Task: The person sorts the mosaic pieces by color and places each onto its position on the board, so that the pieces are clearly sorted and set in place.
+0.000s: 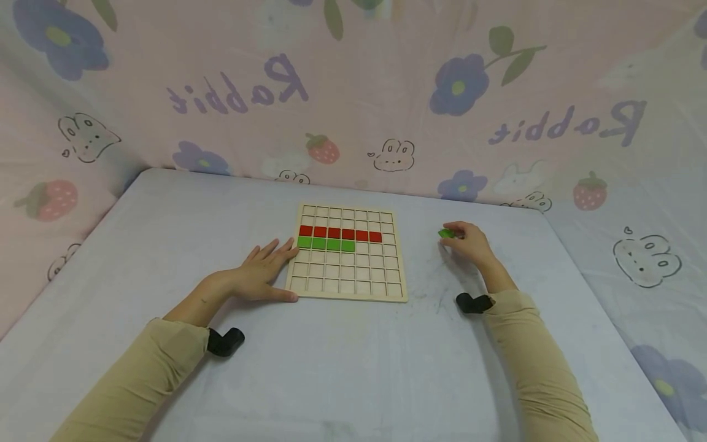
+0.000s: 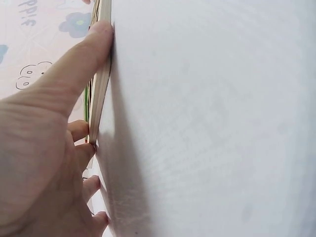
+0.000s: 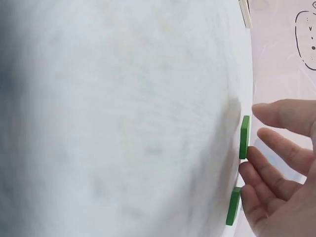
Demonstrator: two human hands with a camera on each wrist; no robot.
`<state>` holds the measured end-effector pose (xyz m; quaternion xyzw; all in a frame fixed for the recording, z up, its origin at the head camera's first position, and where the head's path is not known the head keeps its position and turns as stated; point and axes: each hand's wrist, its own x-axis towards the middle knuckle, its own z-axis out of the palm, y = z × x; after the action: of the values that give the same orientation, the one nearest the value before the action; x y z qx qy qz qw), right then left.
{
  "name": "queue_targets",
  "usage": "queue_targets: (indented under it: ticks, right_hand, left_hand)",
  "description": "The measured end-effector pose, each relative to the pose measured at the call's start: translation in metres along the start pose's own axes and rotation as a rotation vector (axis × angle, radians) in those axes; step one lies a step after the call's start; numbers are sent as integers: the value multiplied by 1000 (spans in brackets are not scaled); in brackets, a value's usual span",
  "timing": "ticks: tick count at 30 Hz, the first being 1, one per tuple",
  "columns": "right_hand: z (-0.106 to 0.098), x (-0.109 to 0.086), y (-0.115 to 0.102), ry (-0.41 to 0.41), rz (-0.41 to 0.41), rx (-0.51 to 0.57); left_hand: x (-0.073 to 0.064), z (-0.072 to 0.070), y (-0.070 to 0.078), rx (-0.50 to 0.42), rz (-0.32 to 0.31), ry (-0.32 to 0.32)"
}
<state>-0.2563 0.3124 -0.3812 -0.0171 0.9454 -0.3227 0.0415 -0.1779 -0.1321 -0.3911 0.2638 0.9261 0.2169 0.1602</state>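
Observation:
A light wooden grid board [image 1: 323, 270] lies on the table, with a row of several red tiles [image 1: 334, 233] and, nearer the person, a row of several green tiles [image 1: 333, 245]. My left hand [image 1: 256, 276] rests at the board's left edge, fingers spread and thumb touching its near left corner. To the right of the board, my right hand [image 1: 466, 242] is over loose green tiles. In the right wrist view one green tile [image 3: 244, 138] lies below the parted thumb and fingers, and a second green tile [image 3: 233, 207] lies under the other fingers.
A white cloth covers the table [image 1: 353, 368]. Behind it hangs a pink curtain [image 1: 353, 80] printed with flowers, rabbits and strawberries. Black wrist mounts [image 1: 225, 342] jut from both sleeves.

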Motion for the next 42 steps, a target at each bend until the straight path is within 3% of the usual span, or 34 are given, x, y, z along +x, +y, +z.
queue_targets:
  ticks: [14,42]
  right_hand:
    - [1,-1,1,21,38,8]
    - [8,4,0,-11,-26,-8]
  left_hand:
    - [-1,-1,1,-4,1,-9]
    - [0,0,-1,-6,9,-7]
